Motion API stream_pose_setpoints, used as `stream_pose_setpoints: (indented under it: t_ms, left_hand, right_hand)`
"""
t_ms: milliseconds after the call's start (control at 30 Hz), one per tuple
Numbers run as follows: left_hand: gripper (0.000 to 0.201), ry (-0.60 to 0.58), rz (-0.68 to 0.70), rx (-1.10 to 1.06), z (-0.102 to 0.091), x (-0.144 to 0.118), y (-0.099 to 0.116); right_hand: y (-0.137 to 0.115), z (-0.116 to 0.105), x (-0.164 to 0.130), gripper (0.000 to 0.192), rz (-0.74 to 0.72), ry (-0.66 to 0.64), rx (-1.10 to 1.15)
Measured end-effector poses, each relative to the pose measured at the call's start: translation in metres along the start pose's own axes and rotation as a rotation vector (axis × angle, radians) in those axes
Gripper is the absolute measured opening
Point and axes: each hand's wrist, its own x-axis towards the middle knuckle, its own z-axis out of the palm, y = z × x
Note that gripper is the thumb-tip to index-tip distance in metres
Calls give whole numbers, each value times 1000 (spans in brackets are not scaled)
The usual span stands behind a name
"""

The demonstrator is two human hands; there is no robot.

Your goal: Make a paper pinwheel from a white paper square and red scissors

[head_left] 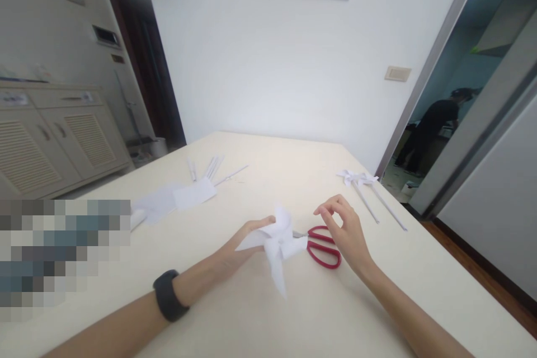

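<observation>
The left hand pinches a white paper pinwheel just above the desk; the right hand hovers, fingers loosely curled and holding nothing, over red-handled scissors lying beside it. A tight pinch could crush the folded vanes — or the blades could snag them. No containers in sight
</observation>
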Motion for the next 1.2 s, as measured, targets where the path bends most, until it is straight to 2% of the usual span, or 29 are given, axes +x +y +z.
stream_pose_setpoints:
  t_ms: [133,367,600,900,1200]
  left_hand:
    - [22,-17,-48,-14,3,2,3]
    - [16,-15,-101,17,6,1,7]
    - [14,-38,-36,79,3,6,-6]
    - [13,-4,92,179,4,5,-19]
    - [8,15,96,308,-3,9,-25]
  right_hand:
    - [-10,3,-6,14,-99,-60,-24]
    - [-21,13,-19,6,-265,-265,-37]
    - [-18,16,-21,6,-263,-268,-61]
    - [-14,22,-22,7,-298,-309,-48]
    - [-9,28,-21,9,-275,-330,-82]
